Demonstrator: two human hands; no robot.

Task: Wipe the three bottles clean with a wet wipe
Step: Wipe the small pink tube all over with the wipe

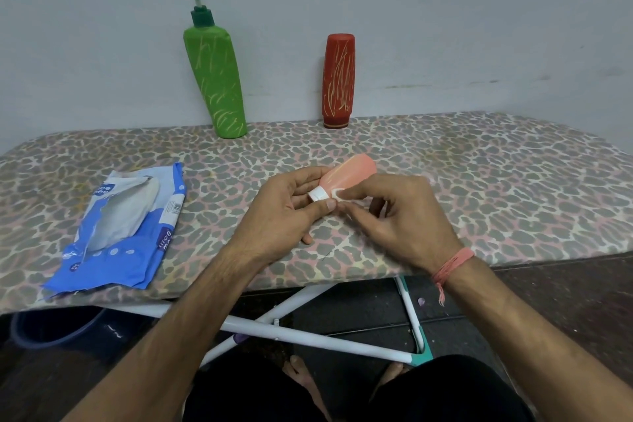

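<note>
Both forearms reach forward from the bottom edge and meet over the near half of the leopard-print board (445, 161), the right wrist wearing a pink thread band (452, 265). The left hand (284, 212) is turned palm-inward, its fingers curled under and around the cap end of the small peach bottle (349, 173), thumb tip lying just below the white cap (318, 194). The right hand (400, 219) comes in from the other side, its thumb and forefinger pressed together on a scrap of white wipe (339, 193) against the bottle just beside the cap; its other fingers fold loosely beneath, and most of the wipe is hidden in the palm, so its size cannot be told. The bottle lies tilted, base pointing up and away from the grip, held clear of the board. Left of the grip, well apart, a torn-open blue wipe packet (120, 229) lies flat, its print too blurred to read fully. Beyond the grip, against the wall, a green pump bottle (215, 79) leans to the left, and a red bottle (338, 79) stands almost straight behind the hands, both streaked with pale scratch-like marks. Under the board, white legs (308, 336) are partly cut off by the arms.
</note>
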